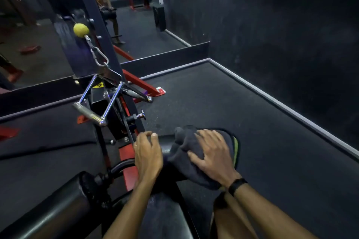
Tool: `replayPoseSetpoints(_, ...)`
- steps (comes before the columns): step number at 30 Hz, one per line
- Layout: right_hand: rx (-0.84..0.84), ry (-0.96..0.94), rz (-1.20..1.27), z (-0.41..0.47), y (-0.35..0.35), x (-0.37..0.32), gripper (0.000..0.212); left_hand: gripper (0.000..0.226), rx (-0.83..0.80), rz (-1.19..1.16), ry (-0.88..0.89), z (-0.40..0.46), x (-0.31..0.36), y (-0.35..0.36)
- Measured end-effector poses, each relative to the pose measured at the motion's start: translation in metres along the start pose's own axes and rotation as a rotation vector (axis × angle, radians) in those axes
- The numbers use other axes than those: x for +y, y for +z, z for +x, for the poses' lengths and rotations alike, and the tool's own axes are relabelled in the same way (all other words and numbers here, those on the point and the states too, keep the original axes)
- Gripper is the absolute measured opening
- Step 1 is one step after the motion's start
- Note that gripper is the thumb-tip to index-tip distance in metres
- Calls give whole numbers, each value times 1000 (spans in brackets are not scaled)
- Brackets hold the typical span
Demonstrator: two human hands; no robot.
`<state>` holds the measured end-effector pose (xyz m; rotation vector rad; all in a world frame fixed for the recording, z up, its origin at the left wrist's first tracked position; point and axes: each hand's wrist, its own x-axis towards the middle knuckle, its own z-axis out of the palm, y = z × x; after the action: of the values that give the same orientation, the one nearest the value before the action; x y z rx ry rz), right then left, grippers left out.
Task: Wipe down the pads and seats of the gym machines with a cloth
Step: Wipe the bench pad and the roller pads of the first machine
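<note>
A black roller pad (165,146) of a cable machine lies crosswise at the centre bottom. A dark grey cloth (182,153) is draped over its right half. My right hand (212,158) lies flat on the cloth with spread fingers, pressing it onto the pad. My left hand (148,156) grips the pad's left end, fingers curled over the top. A second black roller pad (58,205) sits at the lower left, and a black seat (165,217) lies below my forearms.
A chrome double handle (101,101) hangs on a carabiner under a yellow ball (81,29) just ahead. The machine's red and black frame (126,153) runs left of the pad. A mirror (136,31) and a dark wall (281,44) border the rubber floor (233,122).
</note>
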<state>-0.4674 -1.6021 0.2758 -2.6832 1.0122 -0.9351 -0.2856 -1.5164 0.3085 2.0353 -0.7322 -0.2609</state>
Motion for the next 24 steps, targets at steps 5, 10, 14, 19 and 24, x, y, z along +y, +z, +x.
replayPoseSetpoints(5,62,301,84,-10,-10,8,39,45,-109,229,14,-1,-13,19)
replayPoseSetpoints(10,-262,612,-16,45,-18,5,50,73,-64,193,213,-19,-35,16)
replayPoseSetpoints(14,-592,678,-23,99,-18,3,64,77,-9,172,267,-29,-44,17)
replayPoseSetpoints(19,-649,493,-123,120,1,-35,62,72,20,159,327,-42,-59,18)
replayPoseSetpoints(24,-359,149,-104,90,15,-94,40,59,0,132,376,-67,-79,5)
